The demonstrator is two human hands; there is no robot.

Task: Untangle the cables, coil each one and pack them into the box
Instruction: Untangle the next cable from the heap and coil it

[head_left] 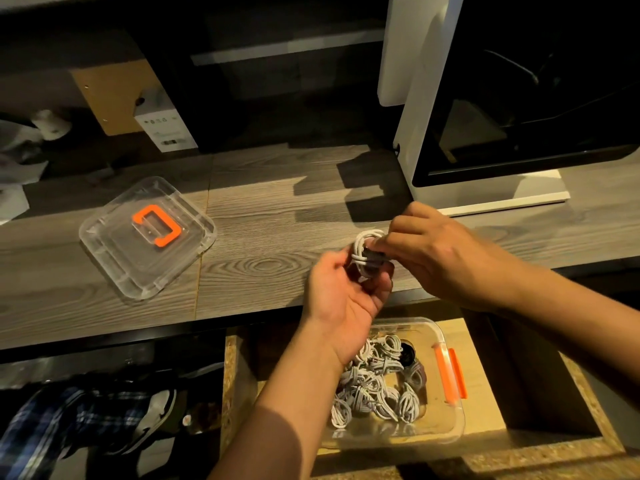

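A small white cable coil (362, 252) with a dark wrap around its middle sits between both hands, above the front edge of the wooden desk (270, 237). My left hand (341, 296) grips the coil from below, palm up. My right hand (440, 254) pinches the coil's top right with fingertips. Below the desk edge, a clear plastic box (450, 424) with an orange latch (450, 375) rests on a lower wooden surface. It holds several coiled white cables (377, 386).
The box's clear lid (114, 258) with an orange handle lies on the desk at left. A white machine with a dark window (485, 195) stands at the back right. A cardboard piece and a white carton (166, 129) sit at the back left. My leg and sandal (152, 420) show at bottom left.
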